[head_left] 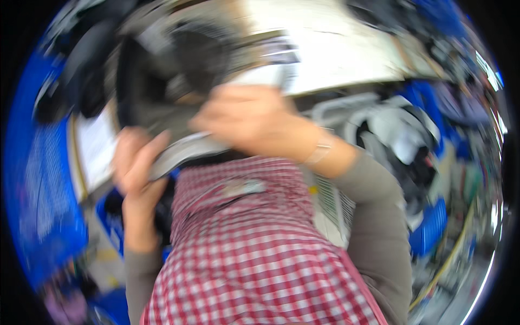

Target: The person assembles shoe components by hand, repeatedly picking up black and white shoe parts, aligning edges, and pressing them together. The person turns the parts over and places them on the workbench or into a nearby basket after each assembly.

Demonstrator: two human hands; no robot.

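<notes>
Motion blur smears both hands and the thing between them. In front of my apron is a dark, hollow, rounded item with a pale curved edge (187, 151); its kind cannot be made out. My left hand (135, 162) grips the near left end of that edge, thumb and fingers closed on it. Over its right side, my right hand (246, 116) bends down with curled fingers closed on the same item. Beyond the hands, a dark round shape (200, 54) is blurred on the worktable (319, 43).
To the right stands a pale basket (346, 103) beside a heap of white and black curved pieces (401, 135). A blue crate (43, 189) is at the left, with dark rounded items (86, 70) above it. Another blue bin (430, 227) sits lower right.
</notes>
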